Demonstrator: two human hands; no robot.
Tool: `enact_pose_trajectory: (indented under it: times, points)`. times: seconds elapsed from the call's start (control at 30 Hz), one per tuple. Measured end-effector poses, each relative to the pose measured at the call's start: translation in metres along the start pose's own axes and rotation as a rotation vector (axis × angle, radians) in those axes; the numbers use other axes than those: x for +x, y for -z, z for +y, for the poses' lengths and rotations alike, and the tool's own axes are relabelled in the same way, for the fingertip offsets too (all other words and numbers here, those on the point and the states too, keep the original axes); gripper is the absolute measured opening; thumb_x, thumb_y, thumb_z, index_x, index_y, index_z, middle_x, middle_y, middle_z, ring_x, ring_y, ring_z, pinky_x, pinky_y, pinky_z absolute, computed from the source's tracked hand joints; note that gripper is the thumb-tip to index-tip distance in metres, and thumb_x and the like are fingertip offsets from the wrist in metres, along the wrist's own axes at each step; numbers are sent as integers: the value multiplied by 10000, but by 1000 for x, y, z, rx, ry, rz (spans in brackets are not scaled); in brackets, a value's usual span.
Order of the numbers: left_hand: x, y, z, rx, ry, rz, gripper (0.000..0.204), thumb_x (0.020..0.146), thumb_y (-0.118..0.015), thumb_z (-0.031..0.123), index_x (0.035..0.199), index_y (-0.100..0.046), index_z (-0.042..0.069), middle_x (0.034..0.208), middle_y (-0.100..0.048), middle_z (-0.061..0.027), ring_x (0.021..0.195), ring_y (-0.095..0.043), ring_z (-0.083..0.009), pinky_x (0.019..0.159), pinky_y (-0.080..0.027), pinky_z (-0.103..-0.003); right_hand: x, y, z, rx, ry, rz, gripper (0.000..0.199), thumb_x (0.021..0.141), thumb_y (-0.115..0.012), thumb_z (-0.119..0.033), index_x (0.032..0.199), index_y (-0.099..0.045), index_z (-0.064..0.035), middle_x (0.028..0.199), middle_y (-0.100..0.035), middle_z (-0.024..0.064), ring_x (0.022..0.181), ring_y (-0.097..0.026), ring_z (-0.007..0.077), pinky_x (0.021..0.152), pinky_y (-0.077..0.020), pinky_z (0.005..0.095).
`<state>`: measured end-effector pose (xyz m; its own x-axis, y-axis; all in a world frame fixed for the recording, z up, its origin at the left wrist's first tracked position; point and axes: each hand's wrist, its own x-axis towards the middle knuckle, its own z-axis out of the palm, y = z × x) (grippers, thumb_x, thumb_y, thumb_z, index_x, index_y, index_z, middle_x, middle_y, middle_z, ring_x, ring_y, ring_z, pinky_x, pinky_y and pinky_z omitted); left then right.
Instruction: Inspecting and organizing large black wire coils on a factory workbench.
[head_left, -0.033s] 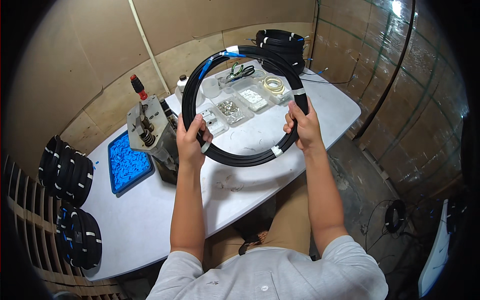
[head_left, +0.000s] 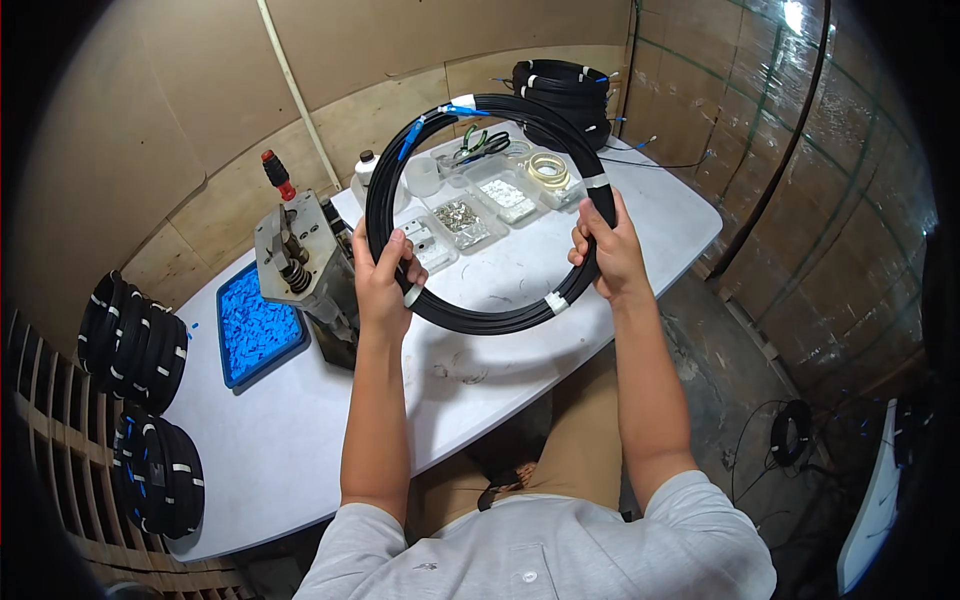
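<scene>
Both hands hold the black cable coil (head_left: pixel 480 210) upright above the table (head_left: pixel 520 330), left hand (head_left: pixel 383 275) gripping at eight o'clock, right hand (head_left: pixel 605 250) at four.

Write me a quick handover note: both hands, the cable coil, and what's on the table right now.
Left hand: gripping the left side of the black cable coil.
Right hand: gripping its right side.
The coil is held up above the white table, bound with white tape wraps, blue connectors at the top.
Done: coil wound and taped.
Left: it is not yet set down. More coils are stacked at the far end; a blue tray and a metal press stand to the left.
</scene>
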<state>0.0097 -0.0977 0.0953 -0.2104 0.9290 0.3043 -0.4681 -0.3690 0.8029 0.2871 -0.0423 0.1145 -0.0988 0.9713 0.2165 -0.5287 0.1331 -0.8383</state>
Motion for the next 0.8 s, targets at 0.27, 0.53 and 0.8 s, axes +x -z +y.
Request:
enact_pose_trajectory:
  times: [0.27, 0.53, 0.8]
  points:
    - [1, 5, 24, 117, 109, 19, 554, 1045, -327, 464, 1296, -518, 8, 756, -605, -70, 608, -616, -160, 557, -520, -281, 9, 27, -19, 284, 33, -532, 804, 846, -466, -145, 1564, -108, -87, 1141, -639, 208, 1089, -641, 323, 934, -525, 422]
    - [-1, 10, 47, 587, 86, -75, 357, 947, -632, 381, 1104, -599, 62, 601, -500, 37, 457, -423, -47, 409, -313, -209, 28, 43, -31, -783, 207, -187, 498, 946, -637, -395, 1230, -598, 13, 728, -605, -33, 699, -576, 103, 731, -467, 175]
    - [11, -1, -19, 131, -55, 88, 284, 981, -595, 364, 976, -542, 85, 778, -536, 1, 629, -475, -92, 573, -406, -254, 23, 18, 10, -259, 197, -27, 480, 1008, -477, -454, 1274, -509, -56, 866, -564, 35, 620, -548, 115, 595, -501, 270]
